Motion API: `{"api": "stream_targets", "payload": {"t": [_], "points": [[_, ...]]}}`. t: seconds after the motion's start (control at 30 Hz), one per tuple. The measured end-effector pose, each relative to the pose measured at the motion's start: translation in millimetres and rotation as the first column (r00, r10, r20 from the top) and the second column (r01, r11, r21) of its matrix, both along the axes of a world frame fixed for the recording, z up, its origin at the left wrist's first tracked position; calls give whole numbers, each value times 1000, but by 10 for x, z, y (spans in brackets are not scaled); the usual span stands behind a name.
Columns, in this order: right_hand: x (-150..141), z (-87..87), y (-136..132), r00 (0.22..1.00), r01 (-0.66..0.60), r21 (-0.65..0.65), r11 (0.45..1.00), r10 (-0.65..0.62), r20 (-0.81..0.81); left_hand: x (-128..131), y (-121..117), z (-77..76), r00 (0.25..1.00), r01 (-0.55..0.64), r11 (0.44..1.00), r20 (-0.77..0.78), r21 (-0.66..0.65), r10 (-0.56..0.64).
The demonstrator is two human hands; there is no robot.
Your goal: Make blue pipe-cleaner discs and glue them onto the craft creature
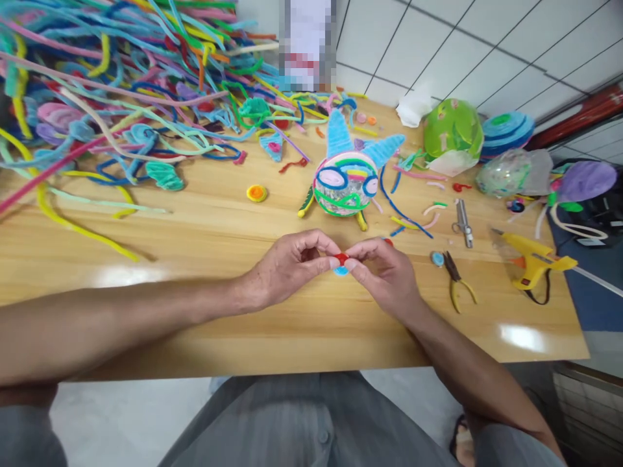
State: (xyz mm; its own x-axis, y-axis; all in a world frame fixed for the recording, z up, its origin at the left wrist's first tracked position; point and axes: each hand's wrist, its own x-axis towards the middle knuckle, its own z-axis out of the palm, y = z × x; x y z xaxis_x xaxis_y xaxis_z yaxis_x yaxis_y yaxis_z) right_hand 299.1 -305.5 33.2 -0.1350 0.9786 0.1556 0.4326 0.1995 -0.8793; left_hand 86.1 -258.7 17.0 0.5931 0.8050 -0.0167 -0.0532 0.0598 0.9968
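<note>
Between the fingertips of both hands is a small red pipe-cleaner piece [342,258], with a round light-blue pipe-cleaner coil [341,271] showing just below it. My left hand [292,267] pinches from the left, thumb and forefinger closed. From the other side, my right hand [387,272] pinches the same red piece. Whether red and blue are joined is hidden by the fingers. Just beyond the hands stands a round figure [344,191] with blue pipe-cleaner ears, pink-and-blue eyes and a green outline. A yellow-orange coil [256,192] lies to its left.
Heaped pipe cleaners [121,84] fill the back left. To the right lie yellow-handled pliers [456,282], a blue coil [437,259], scissors [464,224] and a yellow glue gun [533,259]. A green ball-like piece [452,135] stands by the tiled wall [438,45].
</note>
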Motion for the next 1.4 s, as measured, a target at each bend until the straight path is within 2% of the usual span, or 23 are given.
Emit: {"api": "stream_targets", "payload": {"t": [0.1, 0.17, 0.27, 0.33, 0.43, 0.53, 0.67, 0.83, 1.03, 1.17, 1.4], "points": [[39, -9, 0, 999, 16, -73, 997, -20, -51, -37, 14, 25, 997, 9, 992, -78, 126, 0], [93, 13, 10, 997, 8, -137, 991, -19, -75, -77, 13, 41, 990, 18, 953, -141, 303, 27], [191, 65, 37, 996, 3, -216, 976, -21, -84, -137, -39, 45, 972, 100, 803, -231, 587, 48], [241, 99, 54, 997, 3, -252, 968, -22, -74, -161, -108, 30, 946, 196, 684, -319, 702, 56], [265, 134, 66, 999, -23, -299, 954, 7, -54, -167, -217, -9, 886, 339, 545, -456, 766, 90], [240, 139, 68, 998, -49, -328, 943, 35, -48, -154, -272, -49, 826, 443, 481, -553, 757, 110], [208, 101, 69, 997, -79, -348, 934, 67, -47, -135, -274, -81, 781, 499, 466, -612, 731, 125], [207, 19, 54, 997, -81, -318, 945, 78, -25, -130, -275, -87, 778, 503, 451, -614, 737, 135], [193, -35, 21, 993, -38, -260, 965, 66, 101, -133, -274, -90, 781, 505, 450, -612, 736, 124], [183, -1, 24, 980, -39, -176, 984, 72, 188, -129, -269, -100, 791, 492, 452, -599, 744, 125], [206, -2, 46, 936, -151, -41, 988, 156, 315, -130, -266, -101, 791, 495, 484, -605, 721, 92]]}}
